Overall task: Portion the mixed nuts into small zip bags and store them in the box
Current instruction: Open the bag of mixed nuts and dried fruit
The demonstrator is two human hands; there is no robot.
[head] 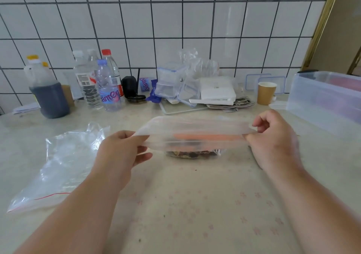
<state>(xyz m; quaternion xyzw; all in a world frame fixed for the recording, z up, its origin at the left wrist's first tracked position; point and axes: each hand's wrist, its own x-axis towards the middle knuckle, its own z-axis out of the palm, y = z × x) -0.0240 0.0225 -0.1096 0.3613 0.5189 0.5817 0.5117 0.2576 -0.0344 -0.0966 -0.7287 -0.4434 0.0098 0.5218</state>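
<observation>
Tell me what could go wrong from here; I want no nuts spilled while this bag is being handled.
1. Both hands, left and right, pinch only the top corners of the clear zip bag with the red seal strip; a slipped grip could drop it.
2. The mixed nuts sag at the bottom; if the seal is not fully closed, tilting may spill them onto the pale countertop.
3. The clear plastic storage box sits far right, near the brown paper cup, which could get knocked.
</observation>
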